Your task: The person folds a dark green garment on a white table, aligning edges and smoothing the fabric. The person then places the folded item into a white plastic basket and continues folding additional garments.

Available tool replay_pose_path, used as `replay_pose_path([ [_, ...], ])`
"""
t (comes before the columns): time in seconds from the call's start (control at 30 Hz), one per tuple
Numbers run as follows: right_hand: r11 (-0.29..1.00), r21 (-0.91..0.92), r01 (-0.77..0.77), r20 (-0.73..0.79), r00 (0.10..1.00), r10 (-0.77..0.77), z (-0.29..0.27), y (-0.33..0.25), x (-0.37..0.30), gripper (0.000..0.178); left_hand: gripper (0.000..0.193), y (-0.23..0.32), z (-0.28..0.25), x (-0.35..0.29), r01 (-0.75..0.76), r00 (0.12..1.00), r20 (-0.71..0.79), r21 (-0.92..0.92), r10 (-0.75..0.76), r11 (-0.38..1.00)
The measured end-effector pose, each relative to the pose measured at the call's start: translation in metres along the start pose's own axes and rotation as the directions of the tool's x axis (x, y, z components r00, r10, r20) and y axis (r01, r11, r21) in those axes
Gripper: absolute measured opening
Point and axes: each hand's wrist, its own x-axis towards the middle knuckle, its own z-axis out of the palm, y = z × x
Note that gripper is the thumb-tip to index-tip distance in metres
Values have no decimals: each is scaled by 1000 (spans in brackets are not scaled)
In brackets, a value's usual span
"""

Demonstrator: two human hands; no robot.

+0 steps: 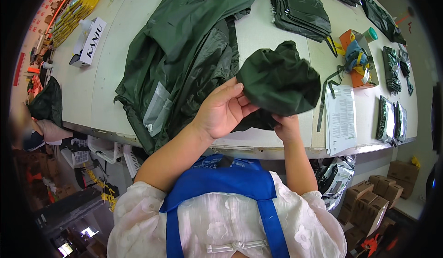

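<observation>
A dark green, bunched cloth piece (281,80) with a rounded, puffed shape is held up over the front of the table; whether it is a pouch or a hood I cannot tell. My left hand (221,106) has its palm turned up, with the fingers curled at the cloth's left edge. Underneath, my right hand (287,127) grips the lower edge, its fingertips partly hidden by the fabric. Just left of the cloth, a large dark green waterproof garment or cover (170,36) lies crumpled, with a pale label panel (158,109) showing on it.
A stack of folded dark green pieces (300,8) lies at the back right. Papers (341,119), an orange box (367,75) and plastic-wrapped packets (386,119) are on the right. A white box (90,42) stands at left. Below are white baskets (106,148) and cartons (367,207).
</observation>
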Motion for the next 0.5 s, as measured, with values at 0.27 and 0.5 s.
replay_pose_path([
  [0.27, 966, -33, -258, 298, 920, 256, 26, -60, -17, 42, 33, 4, -61, -31, 138, 963, 18, 824, -269, 549],
  [0.5, 620, -713, 329, 410, 912, -13, 50, -78, -8, 27, 31, 18, -20, -37, 203, 979, -104, 440, -175, 875],
])
